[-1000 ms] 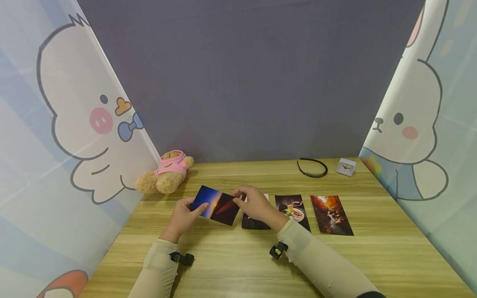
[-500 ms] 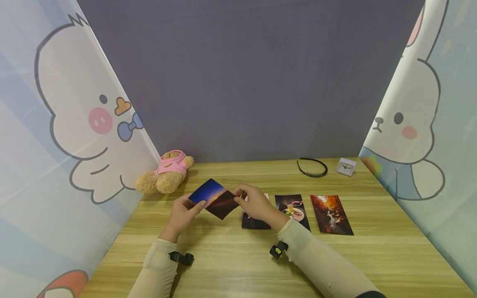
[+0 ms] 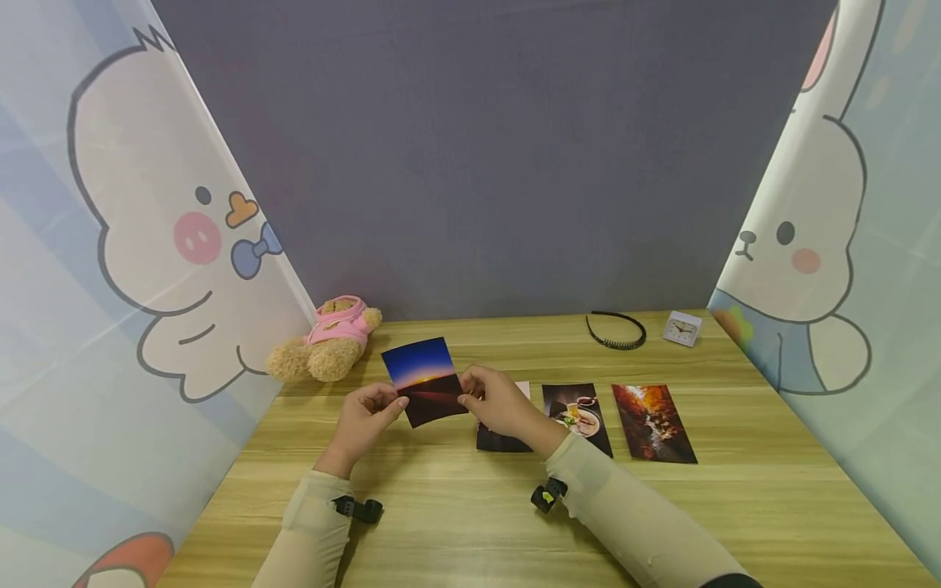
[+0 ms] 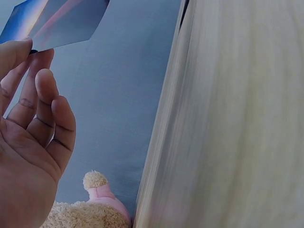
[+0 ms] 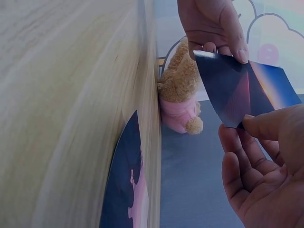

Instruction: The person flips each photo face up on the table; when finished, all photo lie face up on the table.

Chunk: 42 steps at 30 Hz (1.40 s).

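Observation:
A glossy photo of a sunset over a dark road (image 3: pixel 422 376) is held up above the table between both hands, slightly bowed. My left hand (image 3: pixel 363 425) pinches its left edge between thumb and fingers. On the opposite edge, my right hand (image 3: pixel 501 404) pinches it the same way. The right wrist view shows both thumbs on the sunset photo (image 5: pixel 232 88), its blue end pointing right. Beneath the right hand lies a pink and black photo (image 3: pixel 503 439), partly covered by that hand. Beside it are a food photo (image 3: pixel 581 416) and an autumn stream photo (image 3: pixel 654 423).
A teddy bear in a pink hoodie (image 3: pixel 338 335) lies at the back left of the wooden table (image 3: pixel 441 514). Towards the back right are a black headband (image 3: pixel 621 345) and a small white clock (image 3: pixel 682 328). A grey panel (image 3: pixel 485 163) stands behind the table.
The sunset photo has turned between the hands, from lying sideways to nearly upright, with its blue sky at the top. Both hands have stayed almost in place, and the other photos have not moved.

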{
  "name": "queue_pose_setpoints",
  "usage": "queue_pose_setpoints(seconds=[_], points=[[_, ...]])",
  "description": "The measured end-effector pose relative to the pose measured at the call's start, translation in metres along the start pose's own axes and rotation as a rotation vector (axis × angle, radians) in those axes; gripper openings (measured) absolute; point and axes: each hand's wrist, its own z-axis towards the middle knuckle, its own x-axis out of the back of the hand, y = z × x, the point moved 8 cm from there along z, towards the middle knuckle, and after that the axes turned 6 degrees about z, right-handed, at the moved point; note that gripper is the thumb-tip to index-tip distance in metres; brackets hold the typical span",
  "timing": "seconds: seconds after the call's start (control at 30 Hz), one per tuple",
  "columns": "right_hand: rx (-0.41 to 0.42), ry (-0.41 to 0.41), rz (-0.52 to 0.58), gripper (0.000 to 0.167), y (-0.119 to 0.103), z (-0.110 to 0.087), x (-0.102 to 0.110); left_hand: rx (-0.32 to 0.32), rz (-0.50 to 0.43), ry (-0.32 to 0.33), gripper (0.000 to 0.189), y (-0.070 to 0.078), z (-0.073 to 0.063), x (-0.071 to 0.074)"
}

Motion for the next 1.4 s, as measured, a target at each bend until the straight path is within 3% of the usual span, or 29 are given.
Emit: queue_pose_setpoints(seconds=[0.2,0.57,0.77,0.97,1.13,1.4], points=[[0.010,-0.001,0.002,0.009,0.000,0.000,0.000,0.005,-0.011,0.018,0.004,0.001,0.000,0.001],[0.038,0.005,0.007,0.008,-0.001,0.001,-0.003,0.030,0.005,0.036,0.012,-0.002,-0.001,0.002],[0.013,0.020,0.018,0.013,0.002,0.001,-0.004,0.041,0.053,0.016,0.026,-0.004,0.000,0.002],[-0.008,0.058,0.044,0.019,0.005,0.001,-0.002,0.006,0.003,-0.002,0.047,-0.003,0.002,0.001],[-0.023,0.057,0.081,0.028,0.008,0.002,-0.002,-0.028,-0.022,-0.019,0.056,-0.001,0.002,-0.001],[-0.034,0.035,0.180,0.053,0.013,0.003,-0.003,0.020,-0.008,-0.030,0.056,-0.006,0.003,-0.002]])
